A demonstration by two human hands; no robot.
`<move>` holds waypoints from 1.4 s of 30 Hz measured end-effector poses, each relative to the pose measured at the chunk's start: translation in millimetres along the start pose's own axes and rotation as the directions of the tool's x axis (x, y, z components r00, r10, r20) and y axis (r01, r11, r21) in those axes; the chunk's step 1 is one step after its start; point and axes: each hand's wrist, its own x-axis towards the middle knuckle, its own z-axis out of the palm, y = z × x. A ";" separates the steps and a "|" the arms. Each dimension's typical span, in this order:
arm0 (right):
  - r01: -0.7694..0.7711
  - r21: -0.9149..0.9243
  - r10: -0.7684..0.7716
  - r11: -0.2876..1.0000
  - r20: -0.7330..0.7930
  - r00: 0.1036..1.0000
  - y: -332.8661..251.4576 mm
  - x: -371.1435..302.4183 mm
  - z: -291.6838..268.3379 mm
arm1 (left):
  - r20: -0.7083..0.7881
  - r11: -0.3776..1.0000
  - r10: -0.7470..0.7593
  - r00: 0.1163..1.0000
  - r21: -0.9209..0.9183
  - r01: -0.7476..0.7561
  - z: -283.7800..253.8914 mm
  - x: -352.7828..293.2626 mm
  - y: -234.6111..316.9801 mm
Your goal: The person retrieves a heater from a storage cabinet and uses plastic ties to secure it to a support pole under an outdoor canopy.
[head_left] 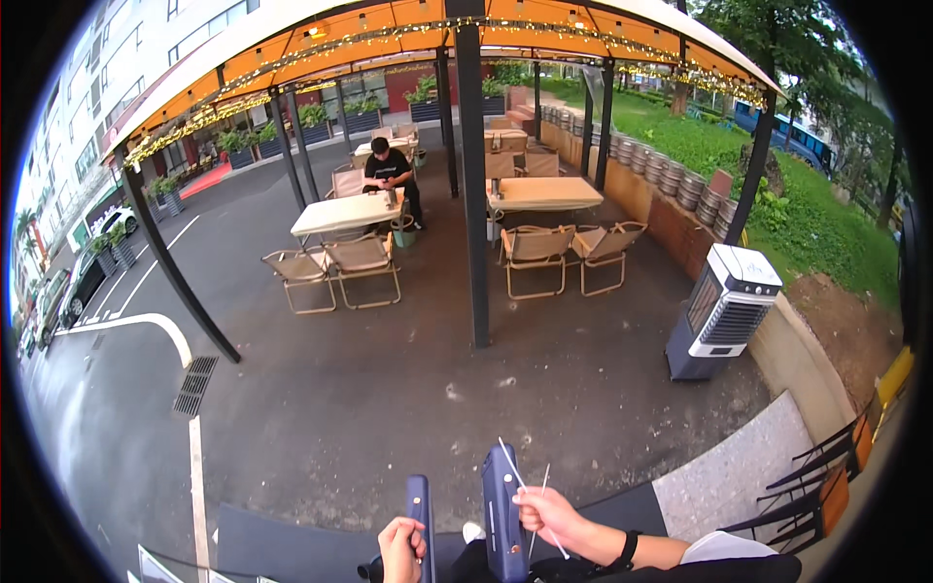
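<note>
My right hand point(552, 515) is closed in a pinch around thin white sticks point(509, 457) that cross each other and poke out above and below the fingers. Just left of that hand stands a long dark blue case-like piece point(500, 486) with small round studs. A narrower dark blue piece point(418, 494) rises beside my left hand point(399, 549). The left fingers are curled closed; what they hold, if anything, is hidden. A dark band circles my right wrist.
A white and grey air cooler point(731, 306) stands at the right. Black posts point(473, 194) support an orange canopy. Beyond are folding chairs point(362, 267), cloth-covered tables point(544, 194) and a seated person point(392, 175). More chairs point(821, 505) are at the lower right.
</note>
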 end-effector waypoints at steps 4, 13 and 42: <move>0.066 0.041 -0.065 0.997 -0.008 0.998 -65.1 103.0 26.8 | 0.153 0.938 -0.280 0.948 -0.166 0.304 15.7 134.7 72.1; 0.254 0.239 -0.260 0.937 -0.008 0.966 -208.7 403.5 21.1 | 0.124 0.988 0.122 0.985 -0.105 -0.109 66.2 444.1 169.6; 0.542 0.218 -0.421 0.811 -0.425 0.801 -582.8 1202.3 151.3 | 0.645 0.592 -0.018 0.764 0.622 -0.512 353.4 1309.0 440.8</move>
